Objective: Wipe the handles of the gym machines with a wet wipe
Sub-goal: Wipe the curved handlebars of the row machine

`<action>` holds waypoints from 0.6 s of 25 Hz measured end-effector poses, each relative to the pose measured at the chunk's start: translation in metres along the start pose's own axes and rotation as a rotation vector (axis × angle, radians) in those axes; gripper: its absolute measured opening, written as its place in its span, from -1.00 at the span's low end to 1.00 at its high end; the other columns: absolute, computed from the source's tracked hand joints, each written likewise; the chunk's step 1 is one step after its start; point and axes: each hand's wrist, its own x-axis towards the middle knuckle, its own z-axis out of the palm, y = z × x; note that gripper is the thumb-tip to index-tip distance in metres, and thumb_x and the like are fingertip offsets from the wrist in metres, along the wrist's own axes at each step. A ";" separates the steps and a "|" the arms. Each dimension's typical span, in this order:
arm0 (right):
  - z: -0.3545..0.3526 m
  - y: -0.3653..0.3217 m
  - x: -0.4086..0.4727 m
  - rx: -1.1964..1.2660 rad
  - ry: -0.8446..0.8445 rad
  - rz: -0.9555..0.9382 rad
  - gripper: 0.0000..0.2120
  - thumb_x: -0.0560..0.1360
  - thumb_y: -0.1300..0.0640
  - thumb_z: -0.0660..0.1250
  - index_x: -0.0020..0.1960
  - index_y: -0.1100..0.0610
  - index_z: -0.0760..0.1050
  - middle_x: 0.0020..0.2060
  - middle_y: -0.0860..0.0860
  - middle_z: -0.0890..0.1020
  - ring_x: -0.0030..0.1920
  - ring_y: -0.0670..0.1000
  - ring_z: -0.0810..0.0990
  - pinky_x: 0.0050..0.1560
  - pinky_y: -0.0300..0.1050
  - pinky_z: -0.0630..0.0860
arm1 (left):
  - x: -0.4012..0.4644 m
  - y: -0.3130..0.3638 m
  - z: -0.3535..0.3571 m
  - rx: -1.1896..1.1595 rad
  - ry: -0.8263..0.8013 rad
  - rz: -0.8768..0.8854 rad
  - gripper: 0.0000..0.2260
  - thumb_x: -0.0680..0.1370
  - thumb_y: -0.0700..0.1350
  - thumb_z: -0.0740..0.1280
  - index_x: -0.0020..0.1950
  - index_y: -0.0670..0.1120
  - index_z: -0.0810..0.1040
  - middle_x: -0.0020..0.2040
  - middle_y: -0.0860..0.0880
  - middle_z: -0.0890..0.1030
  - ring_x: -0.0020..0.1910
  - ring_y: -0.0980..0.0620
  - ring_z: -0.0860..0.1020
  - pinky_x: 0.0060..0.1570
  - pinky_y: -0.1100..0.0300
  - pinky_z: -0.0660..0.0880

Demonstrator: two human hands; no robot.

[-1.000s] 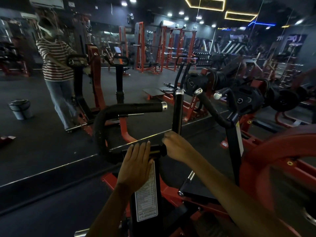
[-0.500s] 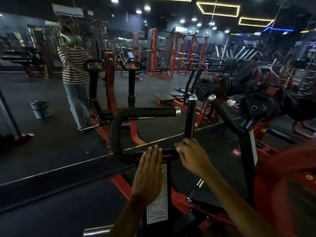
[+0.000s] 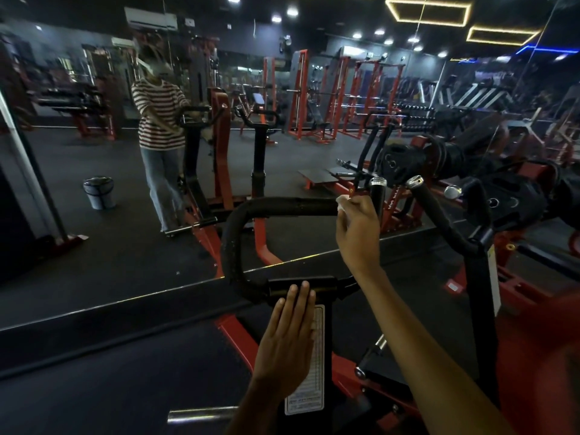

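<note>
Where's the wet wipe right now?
In the head view, the wet wipe is pinched in the right hand, at the end of the curved black handle.

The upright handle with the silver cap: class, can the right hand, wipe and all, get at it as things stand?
Probably yes. The right hand pinches the wipe at the end of the curved handle, and the upright handle stands just beside it, with nothing visible between them.

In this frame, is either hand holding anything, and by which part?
The right hand pinches a white wet wipe in its fingertips, against the end of the curved black handle; only a corner shows. The left hand holds nothing, lying flat on the machine's post.
</note>
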 end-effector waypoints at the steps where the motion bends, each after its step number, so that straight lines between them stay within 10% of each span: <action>1: 0.003 -0.001 0.000 0.008 0.012 0.000 -0.75 0.54 0.28 0.27 0.20 0.27 0.53 0.06 0.12 0.48 -0.01 -0.02 0.53 0.04 -0.13 0.58 | 0.000 -0.001 0.000 0.004 -0.005 0.003 -0.45 0.59 0.00 0.05 0.53 -0.23 0.11 0.56 -0.21 0.05 0.54 -0.15 0.05 0.45 -0.03 0.06; 8: 0.017 -0.023 0.000 0.065 0.060 -0.017 -0.81 0.53 0.30 0.28 0.11 0.32 0.57 -0.06 0.12 0.53 -0.10 -0.17 0.42 -0.05 -0.39 0.40 | 0.000 -0.003 0.002 0.020 -0.009 0.008 -0.50 0.65 0.00 -0.08 0.53 -0.23 0.12 0.56 -0.21 0.06 0.54 -0.16 0.06 0.45 -0.04 0.07; 15: 0.035 -0.054 -0.002 0.124 0.002 -0.098 -0.79 0.52 0.29 0.30 0.12 0.34 0.55 -0.07 0.13 0.54 -0.13 0.02 0.56 -0.07 -0.16 0.58 | 0.002 -0.004 0.002 0.017 0.001 0.006 -0.50 0.67 0.01 -0.17 0.53 -0.22 0.10 0.56 -0.21 0.06 0.54 -0.15 0.06 0.47 -0.02 0.01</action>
